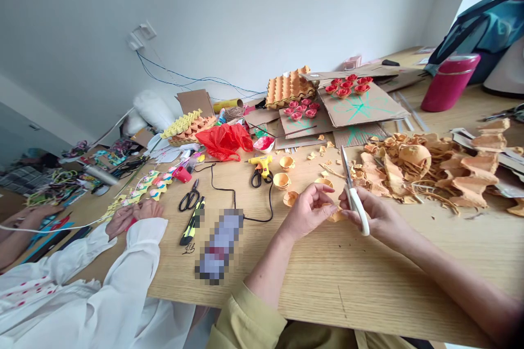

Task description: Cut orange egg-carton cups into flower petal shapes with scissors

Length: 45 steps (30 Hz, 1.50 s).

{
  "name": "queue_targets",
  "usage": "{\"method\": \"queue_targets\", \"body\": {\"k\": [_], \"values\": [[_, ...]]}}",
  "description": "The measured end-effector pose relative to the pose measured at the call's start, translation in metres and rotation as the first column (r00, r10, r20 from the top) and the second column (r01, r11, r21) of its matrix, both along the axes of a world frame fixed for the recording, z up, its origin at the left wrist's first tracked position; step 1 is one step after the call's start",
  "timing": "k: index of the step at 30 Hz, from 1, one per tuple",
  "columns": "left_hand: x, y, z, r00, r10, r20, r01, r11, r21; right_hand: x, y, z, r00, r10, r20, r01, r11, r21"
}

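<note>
My right hand point(379, 215) is closed around the white-handled scissors point(357, 208), whose blades point up and away from me. Between my two hands sits a small orange egg-carton piece point(337, 215). My left hand point(307, 211) pinches that piece from the left, and my right fingertips are close to or touching its other side; which, I cannot tell. Just beyond my left hand lie trimmed egg-carton cups point(281, 181), with one point(290, 198) nearly at my knuckles. A heap of torn egg-carton scraps point(417, 166) lies to the right of the scissors.
A yellow glue gun point(260, 164) with a black cord, black scissors point(189, 197) and a box cutter point(192, 222) lie left. Red flowers point(343, 89) rest on cardboard point(379, 109) at the back. A pink bottle point(450, 83) stands right. Another person's hands point(135, 215) work at left.
</note>
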<state>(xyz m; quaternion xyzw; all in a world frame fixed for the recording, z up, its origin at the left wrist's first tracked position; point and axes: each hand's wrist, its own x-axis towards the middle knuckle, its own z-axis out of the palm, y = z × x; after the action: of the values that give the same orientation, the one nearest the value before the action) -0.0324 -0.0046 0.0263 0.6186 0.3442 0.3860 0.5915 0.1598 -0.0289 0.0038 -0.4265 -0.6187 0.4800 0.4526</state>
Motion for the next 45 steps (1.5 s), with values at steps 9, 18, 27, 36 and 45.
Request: {"method": "queue_targets", "body": {"k": [9,18,27,36,45], "values": [[0.015,-0.008,-0.012,0.985,-0.026,0.170,0.059,0.979,-0.193,0.004,0.004,0.006,0.973,-0.153,-0.171,0.135,0.985,-0.111],[0.017,-0.007,-0.013,0.885,0.162,0.436,0.106,0.843,-0.528,0.000,0.000,0.011,0.973,-0.149,-0.176,0.142,0.988,-0.055],[0.027,-0.012,-0.024,0.801,0.171,0.573,0.262,0.762,-0.593,0.002,-0.002,-0.006,0.992,-0.121,-0.019,0.123,0.985,0.121],[0.014,-0.004,-0.010,0.740,0.316,0.593,0.043,0.859,-0.511,0.002,-0.006,0.013,0.964,0.191,-0.187,-0.220,0.964,-0.152],[0.012,-0.005,-0.011,0.702,0.257,0.664,0.124,0.874,-0.469,-0.001,-0.007,0.000,0.863,0.339,-0.373,-0.437,0.873,-0.218]]}}
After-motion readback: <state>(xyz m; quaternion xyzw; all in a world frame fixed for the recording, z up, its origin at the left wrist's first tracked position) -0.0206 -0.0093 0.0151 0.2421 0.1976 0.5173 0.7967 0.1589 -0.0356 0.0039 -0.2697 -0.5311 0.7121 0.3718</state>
